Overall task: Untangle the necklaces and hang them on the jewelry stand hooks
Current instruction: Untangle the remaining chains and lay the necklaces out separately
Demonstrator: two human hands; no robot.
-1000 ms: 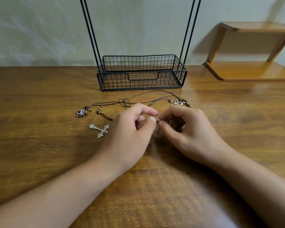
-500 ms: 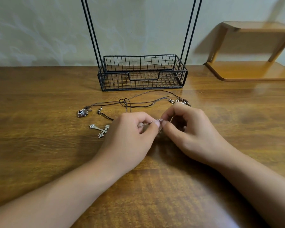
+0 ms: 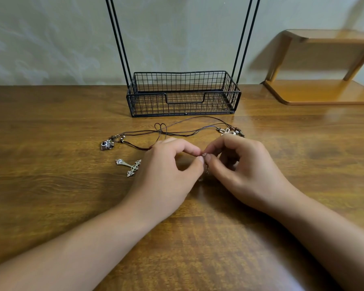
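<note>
cord necklaces [image 3: 183, 131]: dark brown, crossed and looped, flat on table before the stand
cross pendant [image 3: 130, 165]: silver, lying flat
jewelry stand [image 3: 183, 94]: black wire basket, upright rods

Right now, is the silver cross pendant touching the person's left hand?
Cannot tell. In the head view the cross pendant lies on the table with its right end right at the edge of the left hand, and no gap or contact shows plainly.

No words, no numbers, no labels to read, not on the desk [image 3: 51, 196], nothing anywhere
</note>
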